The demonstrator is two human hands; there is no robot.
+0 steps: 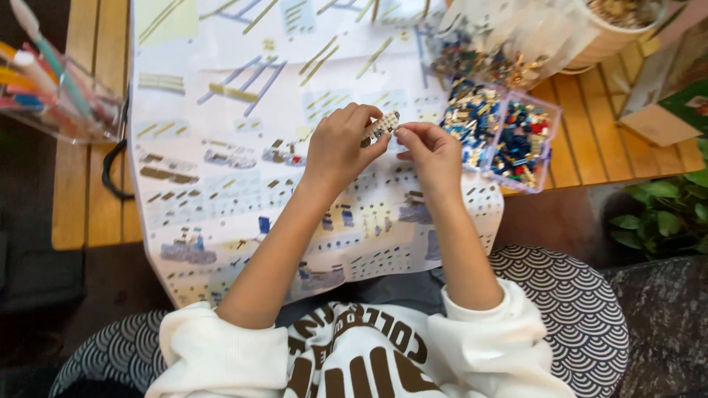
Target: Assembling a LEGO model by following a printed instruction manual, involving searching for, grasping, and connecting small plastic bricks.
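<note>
Wooden slat table [88, 191], pen holder [59, 88] far left, instruction sheet [221, 147] spread. My left grip [343, 144] pinches small brick plate [382, 125] above sheet; right grip [431, 151] pinches its end. Clear parts trays [509, 136] just right.

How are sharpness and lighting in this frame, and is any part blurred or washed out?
Head view: soft, even daylight; left hand, right hand and small brick piece fairly sharp; plastic bags at top glare; pen holder at the left edge is blurred; instruction sheet pale, slightly washed out.
</note>
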